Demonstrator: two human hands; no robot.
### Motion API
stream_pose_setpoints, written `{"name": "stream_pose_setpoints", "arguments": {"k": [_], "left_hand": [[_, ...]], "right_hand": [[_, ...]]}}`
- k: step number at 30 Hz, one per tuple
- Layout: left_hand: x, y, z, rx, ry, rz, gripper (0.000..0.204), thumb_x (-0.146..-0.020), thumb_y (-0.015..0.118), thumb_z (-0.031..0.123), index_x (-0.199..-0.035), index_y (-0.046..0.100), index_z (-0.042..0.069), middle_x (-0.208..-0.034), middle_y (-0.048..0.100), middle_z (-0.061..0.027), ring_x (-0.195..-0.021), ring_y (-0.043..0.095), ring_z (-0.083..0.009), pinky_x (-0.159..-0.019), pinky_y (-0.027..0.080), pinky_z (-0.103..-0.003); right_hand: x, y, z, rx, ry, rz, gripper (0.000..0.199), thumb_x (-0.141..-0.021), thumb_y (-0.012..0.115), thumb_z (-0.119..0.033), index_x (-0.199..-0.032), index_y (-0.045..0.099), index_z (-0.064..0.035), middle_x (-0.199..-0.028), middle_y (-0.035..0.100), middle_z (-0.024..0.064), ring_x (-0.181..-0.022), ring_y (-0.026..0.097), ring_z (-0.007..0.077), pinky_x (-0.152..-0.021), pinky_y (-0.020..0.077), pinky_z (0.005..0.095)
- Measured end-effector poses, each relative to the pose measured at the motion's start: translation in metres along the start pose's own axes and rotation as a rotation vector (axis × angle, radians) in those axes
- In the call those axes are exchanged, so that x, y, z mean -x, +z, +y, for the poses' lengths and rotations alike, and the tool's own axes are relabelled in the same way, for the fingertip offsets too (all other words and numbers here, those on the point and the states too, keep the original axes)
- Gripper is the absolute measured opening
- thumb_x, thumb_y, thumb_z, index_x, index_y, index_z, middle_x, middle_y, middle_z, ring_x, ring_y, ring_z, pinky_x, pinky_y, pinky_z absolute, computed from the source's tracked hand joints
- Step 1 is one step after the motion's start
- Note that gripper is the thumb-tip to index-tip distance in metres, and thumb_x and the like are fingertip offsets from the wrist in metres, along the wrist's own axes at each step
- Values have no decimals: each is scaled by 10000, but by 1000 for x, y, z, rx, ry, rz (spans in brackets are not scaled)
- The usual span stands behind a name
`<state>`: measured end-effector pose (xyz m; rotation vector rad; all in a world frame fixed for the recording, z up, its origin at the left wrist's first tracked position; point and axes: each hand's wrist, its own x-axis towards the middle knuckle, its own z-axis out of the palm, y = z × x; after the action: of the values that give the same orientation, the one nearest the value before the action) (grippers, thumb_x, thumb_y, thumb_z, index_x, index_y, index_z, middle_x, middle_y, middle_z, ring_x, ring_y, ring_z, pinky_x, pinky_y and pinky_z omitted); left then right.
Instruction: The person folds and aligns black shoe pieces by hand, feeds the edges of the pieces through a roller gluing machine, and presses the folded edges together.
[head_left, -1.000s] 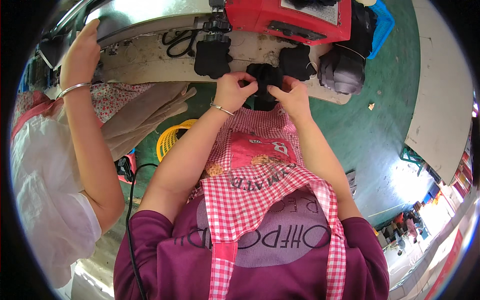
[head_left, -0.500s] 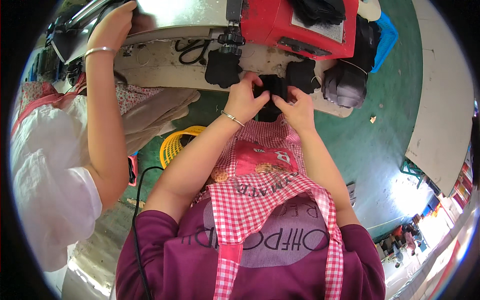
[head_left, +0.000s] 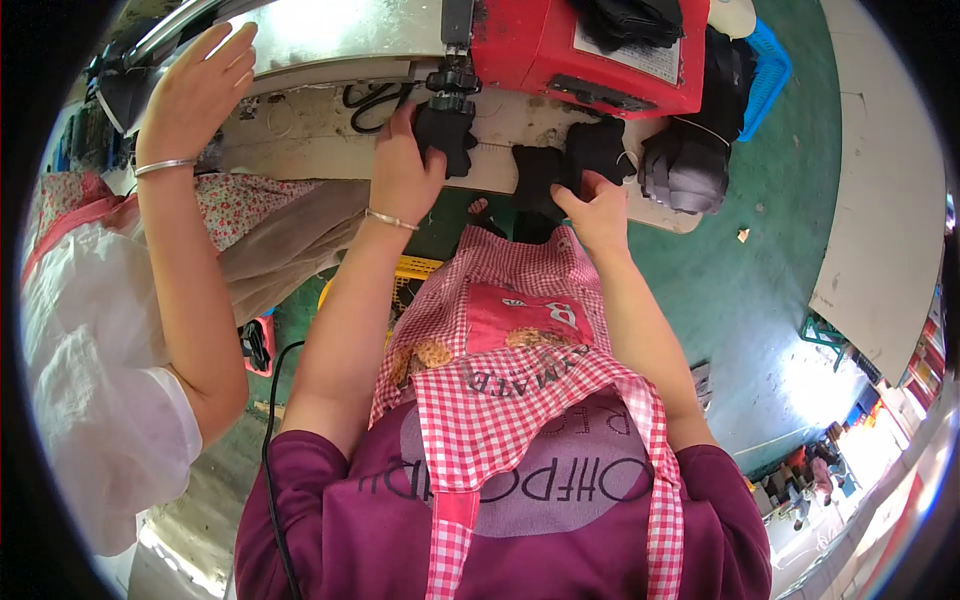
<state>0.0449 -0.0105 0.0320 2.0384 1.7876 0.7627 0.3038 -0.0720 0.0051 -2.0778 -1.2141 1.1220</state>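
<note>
My left hand is at the table edge, thumb and fingers apart, against the left side of a small black cloth piece. My right hand pinches the lower right corner of another black cloth piece between thumb and fingers. That piece hangs partly over the front edge of the table. Just behind my right fingers lies a third black cloth piece. The exact kind of these pieces cannot be made out.
A red machine with black cloth on top stands behind the table. Right of it are a bundle of dark pieces and a blue basket. At left, a co-worker's hand is raised beside a metal plate. A yellow basket sits below.
My left hand has left the held piece and moved left to the other black piece. My right hand keeps hold, and its piece now lies flatter. The co-worker's hand has opened and shifted left.
</note>
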Motion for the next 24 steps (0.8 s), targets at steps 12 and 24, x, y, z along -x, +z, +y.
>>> {"name": "stream_pose_setpoints", "arguments": {"k": [12, 24], "left_hand": [[41, 56, 69, 541, -236, -384, 419, -855, 702, 137, -1210, 590, -56, -985, 707, -192, -907, 713, -250, -787, 576, -323], [35, 55, 66, 542, -250, -267, 404, -747, 737, 137, -1126, 632, 44, -828, 691, -160, -736, 696, -271, -697, 561, -358]], "right_hand": [[-1, -9, 6, -252, -96, -291, 467, -828, 706, -271, -1100, 631, 102, -912, 686, 155, -829, 649, 176, -742, 512, 311], [-4, -5, 16, -461, 3, -363, 483, -875, 695, -168, -1245, 552, 108, -1025, 677, 133, -865, 650, 162, -739, 536, 286]]}}
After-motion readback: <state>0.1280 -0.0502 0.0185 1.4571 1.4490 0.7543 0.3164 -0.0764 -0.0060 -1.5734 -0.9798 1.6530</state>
